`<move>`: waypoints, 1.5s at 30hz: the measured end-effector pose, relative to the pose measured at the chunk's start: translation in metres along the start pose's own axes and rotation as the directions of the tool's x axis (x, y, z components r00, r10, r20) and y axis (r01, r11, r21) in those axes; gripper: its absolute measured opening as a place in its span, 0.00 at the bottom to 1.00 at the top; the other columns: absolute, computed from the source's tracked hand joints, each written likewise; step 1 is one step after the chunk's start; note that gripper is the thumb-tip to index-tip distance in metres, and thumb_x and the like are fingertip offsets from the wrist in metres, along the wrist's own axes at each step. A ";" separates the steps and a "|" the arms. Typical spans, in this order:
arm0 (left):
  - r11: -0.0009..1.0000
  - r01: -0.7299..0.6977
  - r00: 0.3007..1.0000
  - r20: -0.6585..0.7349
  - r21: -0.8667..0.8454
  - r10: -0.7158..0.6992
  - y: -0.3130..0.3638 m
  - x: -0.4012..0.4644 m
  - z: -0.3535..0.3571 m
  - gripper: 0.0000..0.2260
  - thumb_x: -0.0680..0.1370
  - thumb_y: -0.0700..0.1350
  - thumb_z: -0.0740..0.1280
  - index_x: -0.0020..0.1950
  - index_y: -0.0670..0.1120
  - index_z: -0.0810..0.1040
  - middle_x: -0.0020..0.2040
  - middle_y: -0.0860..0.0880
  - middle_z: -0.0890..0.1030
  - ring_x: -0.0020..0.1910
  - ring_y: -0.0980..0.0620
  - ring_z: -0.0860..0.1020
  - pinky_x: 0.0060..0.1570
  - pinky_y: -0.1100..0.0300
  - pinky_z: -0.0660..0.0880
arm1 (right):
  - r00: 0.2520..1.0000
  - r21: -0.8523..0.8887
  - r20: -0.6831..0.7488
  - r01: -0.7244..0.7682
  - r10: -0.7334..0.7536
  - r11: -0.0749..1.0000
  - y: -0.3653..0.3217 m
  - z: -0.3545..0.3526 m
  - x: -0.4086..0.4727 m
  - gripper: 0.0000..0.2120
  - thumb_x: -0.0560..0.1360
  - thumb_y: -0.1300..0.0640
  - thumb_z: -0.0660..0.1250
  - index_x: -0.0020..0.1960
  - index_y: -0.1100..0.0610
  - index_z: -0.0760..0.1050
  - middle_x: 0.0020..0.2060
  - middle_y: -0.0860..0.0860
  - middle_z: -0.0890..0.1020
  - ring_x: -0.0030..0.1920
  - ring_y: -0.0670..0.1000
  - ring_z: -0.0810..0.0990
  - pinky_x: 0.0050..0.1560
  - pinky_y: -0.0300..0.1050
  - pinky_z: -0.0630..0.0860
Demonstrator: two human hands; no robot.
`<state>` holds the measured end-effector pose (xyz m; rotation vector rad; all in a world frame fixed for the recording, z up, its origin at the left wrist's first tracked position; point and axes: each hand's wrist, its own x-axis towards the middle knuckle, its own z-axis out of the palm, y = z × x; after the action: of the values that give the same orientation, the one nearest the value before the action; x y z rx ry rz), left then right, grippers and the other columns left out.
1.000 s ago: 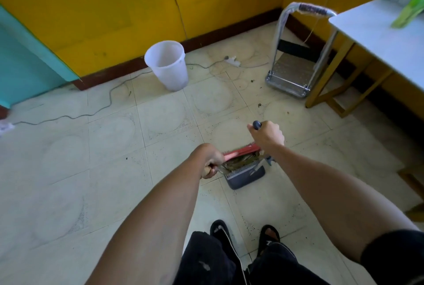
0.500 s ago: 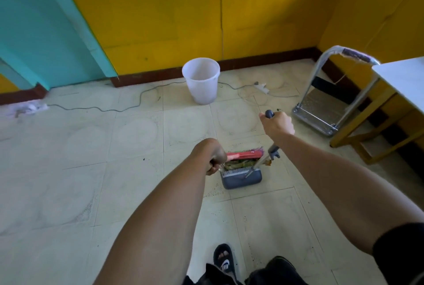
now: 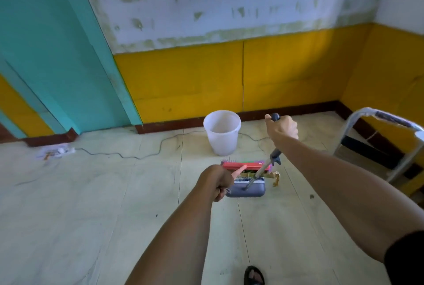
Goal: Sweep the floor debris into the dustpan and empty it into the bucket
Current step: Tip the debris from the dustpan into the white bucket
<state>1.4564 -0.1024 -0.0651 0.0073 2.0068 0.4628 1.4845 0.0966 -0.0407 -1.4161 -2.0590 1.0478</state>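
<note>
Pale tiled floor [image 3: 91,204]; white bucket [image 3: 221,132] against yellow wall [image 3: 188,82]. Nearer than bucket: left hand [image 3: 216,180] grasps red broom [image 3: 245,166], right hand [image 3: 281,127] grips dustpan [image 3: 249,188] handle.

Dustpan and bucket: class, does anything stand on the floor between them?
Nothing visible does. The loaded dustpan, held by the right hand with the brush across it, faces bare tiles up to the white bucket; the cable runs beside and behind the bucket.

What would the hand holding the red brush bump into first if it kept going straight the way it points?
Probably the white bucket. The left hand points forward past the brush and the dustpan, and the bucket stands just beyond them by the wall. Depth is hard to judge from one view.
</note>
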 end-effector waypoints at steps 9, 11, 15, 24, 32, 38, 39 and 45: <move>0.936 -0.219 0.967 -0.191 -0.276 0.170 0.101 0.047 -0.108 0.07 0.79 0.44 0.55 0.45 0.42 0.69 0.24 0.49 0.65 0.20 0.58 0.61 0.17 0.74 0.58 | 0.926 -0.064 -0.059 0.369 -0.373 0.927 -0.160 0.034 0.127 0.19 0.74 0.41 0.64 0.36 0.56 0.74 0.35 0.54 0.79 0.37 0.58 0.79 0.38 0.47 0.75; 0.890 -0.240 0.965 -0.191 -0.388 0.177 0.116 0.064 -0.125 0.09 0.79 0.44 0.53 0.41 0.43 0.67 0.25 0.49 0.67 0.19 0.58 0.62 0.17 0.74 0.59 | 0.858 -0.160 -0.021 0.504 -0.513 0.849 -0.180 0.054 0.139 0.21 0.75 0.41 0.63 0.31 0.55 0.72 0.31 0.54 0.78 0.32 0.57 0.77 0.33 0.45 0.74; 0.807 -0.215 0.976 -0.136 -0.551 0.168 0.139 0.105 -0.149 0.12 0.79 0.49 0.54 0.39 0.44 0.66 0.26 0.50 0.67 0.16 0.58 0.63 0.18 0.71 0.60 | 0.668 -0.400 0.142 0.714 -0.730 0.575 -0.194 0.108 0.155 0.20 0.76 0.44 0.61 0.33 0.56 0.73 0.24 0.51 0.71 0.23 0.55 0.72 0.24 0.40 0.62; 0.649 -0.128 0.976 0.021 -0.750 0.216 0.182 0.248 -0.220 0.15 0.80 0.43 0.54 0.33 0.44 0.65 0.18 0.51 0.63 0.13 0.56 0.61 0.16 0.72 0.57 | 0.250 -0.323 0.809 0.945 -0.532 -0.048 -0.125 0.278 0.222 0.07 0.76 0.53 0.63 0.48 0.51 0.80 0.40 0.54 0.84 0.38 0.59 0.83 0.33 0.45 0.70; 0.737 0.067 0.995 0.102 -0.673 0.003 0.207 0.332 -0.322 0.14 0.80 0.43 0.50 0.34 0.45 0.62 0.18 0.50 0.62 0.13 0.57 0.57 0.18 0.75 0.55 | 0.204 -0.291 0.868 0.948 -0.453 -0.130 -0.144 0.359 0.269 0.10 0.76 0.52 0.64 0.52 0.56 0.78 0.42 0.53 0.84 0.41 0.57 0.83 0.41 0.47 0.74; 0.826 0.158 0.986 0.139 -0.541 -0.097 0.233 0.349 -0.334 0.14 0.79 0.46 0.54 0.34 0.44 0.64 0.20 0.49 0.64 0.15 0.56 0.59 0.17 0.72 0.58 | 0.584 -0.450 0.640 0.811 -0.499 0.374 -0.132 0.366 0.283 0.29 0.75 0.37 0.45 0.41 0.54 0.78 0.35 0.54 0.82 0.34 0.54 0.76 0.55 0.55 0.69; 0.825 0.157 0.986 0.131 -0.542 -0.101 0.235 0.351 -0.331 0.14 0.78 0.46 0.54 0.34 0.44 0.64 0.20 0.49 0.64 0.14 0.56 0.59 0.18 0.72 0.58 | 0.645 -0.472 0.612 0.762 -0.457 0.443 -0.131 0.366 0.279 0.28 0.77 0.40 0.44 0.37 0.54 0.76 0.33 0.54 0.82 0.32 0.53 0.73 0.57 0.56 0.67; 0.785 0.204 0.978 0.164 -0.584 -0.131 0.241 0.362 -0.331 0.11 0.77 0.43 0.55 0.34 0.44 0.65 0.22 0.50 0.66 0.14 0.55 0.61 0.16 0.71 0.59 | 0.903 -0.561 0.397 0.378 -0.161 0.736 -0.109 0.357 0.283 0.28 0.79 0.46 0.45 0.33 0.54 0.77 0.40 0.54 0.83 0.50 0.54 0.75 0.56 0.56 0.65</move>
<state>0.9550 0.0886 -0.1669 -0.5267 1.6502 0.9439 1.0584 0.2137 -0.1971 -1.1875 -2.9516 0.4891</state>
